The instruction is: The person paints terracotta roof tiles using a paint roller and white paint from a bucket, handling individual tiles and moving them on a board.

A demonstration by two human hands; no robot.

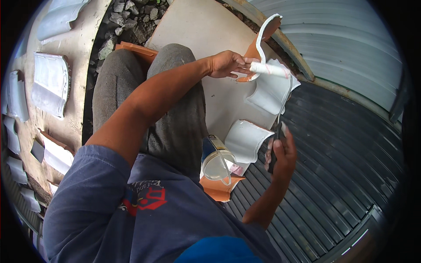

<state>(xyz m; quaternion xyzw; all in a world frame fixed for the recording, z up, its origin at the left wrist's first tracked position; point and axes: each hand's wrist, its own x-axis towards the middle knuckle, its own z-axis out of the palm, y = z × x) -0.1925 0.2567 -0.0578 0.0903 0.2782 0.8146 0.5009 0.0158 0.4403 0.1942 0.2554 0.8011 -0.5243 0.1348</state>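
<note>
My right hand (283, 151) is closed around the dark handle of a paint roller (269, 70). Its white sleeve lies across the white-coated edge of a curved terracotta roof tile (253, 49), which stands on edge. At that tile, my left hand (228, 64) grips its near side with bent fingers; the roller partly hides the fingertips. Two white-painted roof tiles lie close by, one behind the roller frame (267, 94) and another (245, 139) left of my right hand. Beside my knee is a plastic paint tub (218, 165) with a wire handle.
An orange tile piece (219, 189) lies under the tub. Dark ribbed sheeting (333, 158) covers the right, below a pale corrugated wall (351, 44). Grey rubble (131, 22) lies beyond my knees. Several white-painted tiles (50, 83) rest on a board at left.
</note>
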